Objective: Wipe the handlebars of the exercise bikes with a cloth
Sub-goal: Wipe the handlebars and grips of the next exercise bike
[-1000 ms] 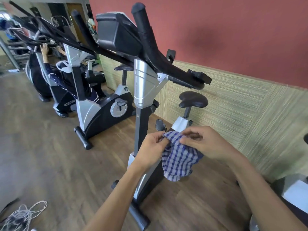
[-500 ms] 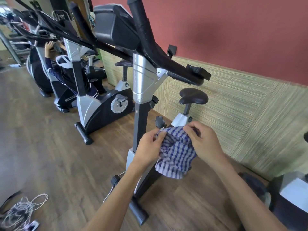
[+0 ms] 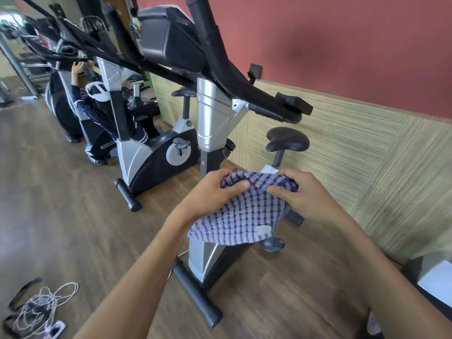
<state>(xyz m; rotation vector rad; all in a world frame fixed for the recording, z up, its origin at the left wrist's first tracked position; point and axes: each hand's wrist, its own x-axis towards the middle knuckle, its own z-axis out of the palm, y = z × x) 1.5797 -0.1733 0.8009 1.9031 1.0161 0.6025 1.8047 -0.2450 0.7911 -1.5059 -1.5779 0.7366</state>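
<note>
A: The fingers of the left hand (image 3: 210,194) are curled over the top hem of the cloth (image 3: 241,214), thumb pinching it from the near side. The right hand (image 3: 305,194) does the same at the other end of that hem.

B: So where is the cloth?

A: In the air between both hands, in front of the nearest bike's silver post (image 3: 210,113), well below its black handlebars (image 3: 220,57). It touches neither.

B: How will it handle?

A: Light and limp, I'd judge; the checked weave sags into folds below the grip. Pinched edges will only flap. Better to bunch it into one palm and wrap that around the bar.

B: Slippery?

A: Probably not; it looks like plain woven cotton.
</note>
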